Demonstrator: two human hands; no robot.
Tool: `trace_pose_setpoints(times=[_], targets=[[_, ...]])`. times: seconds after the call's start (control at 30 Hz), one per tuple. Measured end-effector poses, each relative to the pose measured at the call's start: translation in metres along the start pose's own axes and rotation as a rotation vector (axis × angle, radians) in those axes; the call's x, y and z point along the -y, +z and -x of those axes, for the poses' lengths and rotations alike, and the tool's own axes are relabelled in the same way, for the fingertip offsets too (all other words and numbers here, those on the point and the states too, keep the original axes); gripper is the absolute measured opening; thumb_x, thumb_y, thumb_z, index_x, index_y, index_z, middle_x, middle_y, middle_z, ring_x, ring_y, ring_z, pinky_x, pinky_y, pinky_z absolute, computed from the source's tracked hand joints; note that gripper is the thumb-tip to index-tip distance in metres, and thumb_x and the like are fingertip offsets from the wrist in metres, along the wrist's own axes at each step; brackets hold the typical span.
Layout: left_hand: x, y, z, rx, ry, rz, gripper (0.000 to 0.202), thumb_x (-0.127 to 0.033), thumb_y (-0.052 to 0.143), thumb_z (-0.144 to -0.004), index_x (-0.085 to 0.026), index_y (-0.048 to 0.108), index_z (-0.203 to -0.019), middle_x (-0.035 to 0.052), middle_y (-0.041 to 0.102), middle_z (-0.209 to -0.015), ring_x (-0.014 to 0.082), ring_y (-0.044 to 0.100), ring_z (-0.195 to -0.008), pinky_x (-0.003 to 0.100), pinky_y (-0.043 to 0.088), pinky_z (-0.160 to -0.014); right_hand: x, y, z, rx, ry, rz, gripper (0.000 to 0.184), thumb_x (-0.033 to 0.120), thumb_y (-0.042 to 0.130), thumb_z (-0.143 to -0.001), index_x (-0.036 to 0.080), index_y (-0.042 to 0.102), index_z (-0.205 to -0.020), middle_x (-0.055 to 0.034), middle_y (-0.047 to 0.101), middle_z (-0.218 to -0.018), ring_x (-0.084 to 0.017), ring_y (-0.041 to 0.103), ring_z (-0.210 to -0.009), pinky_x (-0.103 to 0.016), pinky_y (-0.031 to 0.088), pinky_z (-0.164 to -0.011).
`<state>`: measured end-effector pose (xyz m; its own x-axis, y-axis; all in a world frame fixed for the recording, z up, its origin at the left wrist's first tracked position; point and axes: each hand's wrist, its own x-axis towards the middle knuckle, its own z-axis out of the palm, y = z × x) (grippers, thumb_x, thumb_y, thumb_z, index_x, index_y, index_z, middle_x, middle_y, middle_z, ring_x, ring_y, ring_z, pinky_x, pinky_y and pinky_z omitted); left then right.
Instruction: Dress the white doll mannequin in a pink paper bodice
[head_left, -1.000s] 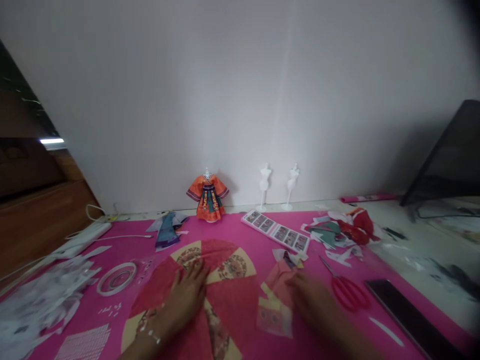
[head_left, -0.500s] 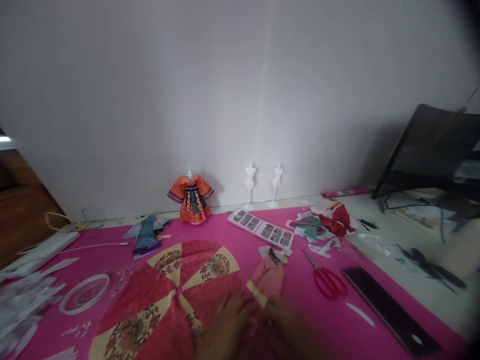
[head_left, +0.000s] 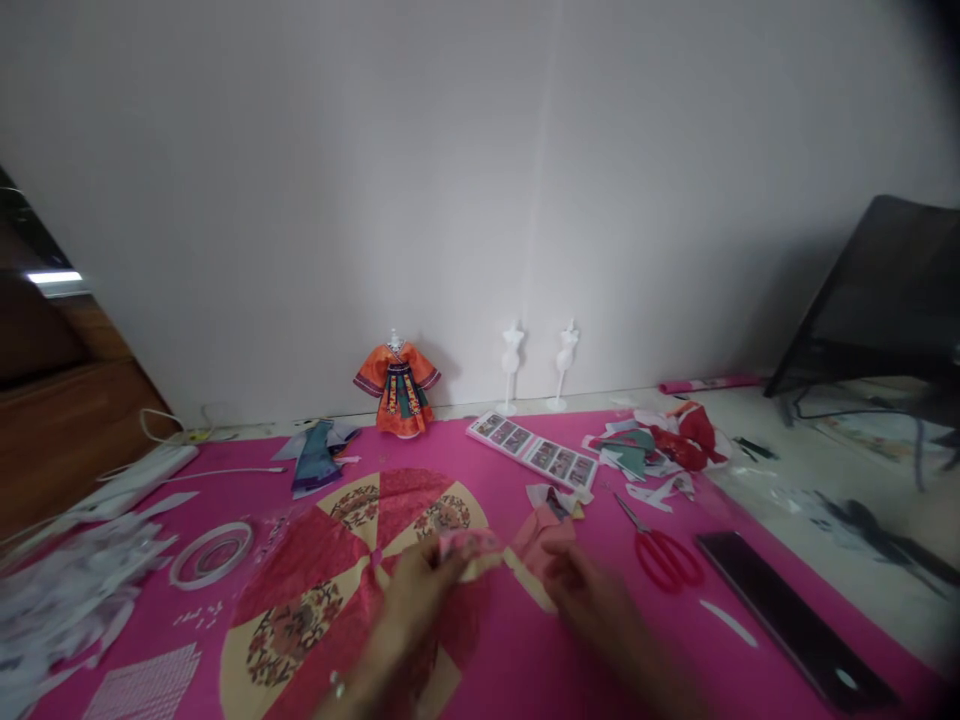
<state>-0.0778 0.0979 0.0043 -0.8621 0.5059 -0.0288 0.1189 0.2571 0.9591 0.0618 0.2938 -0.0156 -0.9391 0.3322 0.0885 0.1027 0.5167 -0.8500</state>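
Note:
A round red and cream patterned paper piece (head_left: 315, 590) lies on the pink mat (head_left: 525, 660). My left hand (head_left: 416, 590) is over its right part, fingers closed on a small pink paper piece (head_left: 469, 543) lifted off the mat. My right hand (head_left: 589, 590) is blurred beside it, close to a pink folded paper garment (head_left: 541, 530); its fingers do not show clearly.
Red scissors (head_left: 660, 550) and a dark phone (head_left: 795, 620) lie to the right. A tape roll (head_left: 211, 553) and white scraps (head_left: 67, 590) are at left. A dressed orange mannequin (head_left: 396, 388), two bare white mannequins (head_left: 536, 365), a sticker sheet (head_left: 532, 452) and paper scraps (head_left: 660, 450) sit at the back.
My hands rose from the mat's near edge; the left now holds a small pink piece up. The view swung back to the left.

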Motion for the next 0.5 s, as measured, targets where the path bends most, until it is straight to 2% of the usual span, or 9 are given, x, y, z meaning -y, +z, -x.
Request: trace_pose_setpoints(times=[0.07,0.1,0.17,0.2,0.3,0.33,0.4,0.47,0.5], targets=[[0.001,-0.02,-0.012,-0.103,0.067,-0.119,0.048,-0.052,0.065,-0.068,-0.017,0.065,-0.1,0.0099,0.07,-0.096,0.0337,0.061,-0.1,0.048,0.046,-0.09,-0.001,-0.004,-0.003,-0.042,-0.019,0.102,0.022,0.022,0.055,-0.074,0.02,0.061,-0.096,-0.0076,0.061,-0.095,-0.023,0.055,-0.087,-0.033,0.038,-0.076],[0.002,-0.026,-0.015,-0.174,0.107,-0.175,0.056,-0.048,0.067,-0.066,-0.015,0.061,-0.11,0.0127,0.065,-0.112,0.0361,0.053,-0.115,0.052,0.038,-0.1,-0.001,-0.005,-0.003,-0.051,-0.031,0.149,0.017,0.019,0.057,-0.071,0.02,0.062,-0.087,-0.0073,0.06,-0.093,-0.023,0.053,-0.086,-0.033,0.036,-0.075],[0.002,-0.03,-0.011,-0.203,0.189,-0.254,0.057,-0.04,0.065,-0.069,-0.016,0.057,-0.119,0.0137,0.058,-0.125,0.0344,0.046,-0.123,0.052,0.031,-0.106,0.001,-0.003,-0.003,-0.053,-0.048,0.203,0.007,0.016,0.056,-0.069,0.018,0.06,-0.073,-0.006,0.057,-0.085,-0.021,0.05,-0.078,-0.032,0.032,-0.07],[0.001,-0.028,-0.005,-0.183,0.228,-0.28,0.049,-0.036,0.063,-0.071,-0.017,0.058,-0.116,0.0126,0.059,-0.124,0.0326,0.048,-0.122,0.051,0.032,-0.106,0.003,-0.001,-0.003,-0.052,-0.052,0.211,0.005,0.015,0.054,-0.07,0.018,0.058,-0.07,-0.0053,0.056,-0.081,-0.02,0.049,-0.074,-0.031,0.031,-0.067],[-0.005,-0.007,0.018,-0.044,0.325,-0.328,0.022,-0.022,0.058,-0.075,-0.022,0.068,-0.094,0.0078,0.067,-0.109,0.0282,0.056,-0.111,0.046,0.039,-0.1,0.013,-0.001,-0.003,-0.041,-0.064,0.162,0.011,0.015,0.049,-0.077,0.017,0.055,-0.068,-0.0042,0.056,-0.077,-0.018,0.05,-0.069,-0.029,0.031,-0.063],[-0.009,0.002,0.025,-0.004,0.35,-0.334,0.022,-0.019,0.057,-0.075,-0.023,0.069,-0.092,0.0069,0.067,-0.109,0.0269,0.056,-0.11,0.044,0.04,-0.099,0.018,-0.003,-0.003,-0.033,-0.076,0.127,0.011,0.017,0.05,-0.079,0.017,0.056,-0.069,-0.0039,0.057,-0.076,-0.018,0.051,-0.069,-0.028,0.032,-0.063],[-0.018,0.018,0.033,0.043,0.387,-0.33,0.029,-0.017,0.054,-0.077,-0.023,0.067,-0.103,0.0075,0.064,-0.116,0.0249,0.055,-0.114,0.042,0.04,-0.1,0.031,-0.01,-0.003,-0.006,-0.108,0.036,0.011,0.022,0.053,-0.081,0.017,0.057,-0.073,-0.003,0.059,-0.076,-0.018,0.054,-0.072,-0.027,0.036,-0.065],[-0.028,0.031,0.033,0.062,0.42,-0.315,0.036,-0.019,0.054,-0.079,-0.021,0.063,-0.114,0.0093,0.06,-0.125,0.0244,0.051,-0.119,0.041,0.037,-0.103,0.044,-0.019,-0.002,0.028,-0.129,-0.067,0.015,0.029,0.055,-0.084,0.017,0.058,-0.074,-0.0019,0.061,-0.076,-0.017,0.056,-0.073,-0.027,0.04,-0.067],[-0.033,0.036,0.031,0.07,0.432,-0.309,0.035,-0.02,0.055,-0.079,-0.02,0.062,-0.114,0.0099,0.059,-0.125,0.0246,0.051,-0.118,0.041,0.037,-0.103,0.05,-0.024,-0.001,0.036,-0.13,-0.118,0.018,0.032,0.055,-0.086,0.018,0.059,-0.075,-0.0015,0.061,-0.076,-0.017,0.057,-0.074,-0.027,0.041,-0.068]])
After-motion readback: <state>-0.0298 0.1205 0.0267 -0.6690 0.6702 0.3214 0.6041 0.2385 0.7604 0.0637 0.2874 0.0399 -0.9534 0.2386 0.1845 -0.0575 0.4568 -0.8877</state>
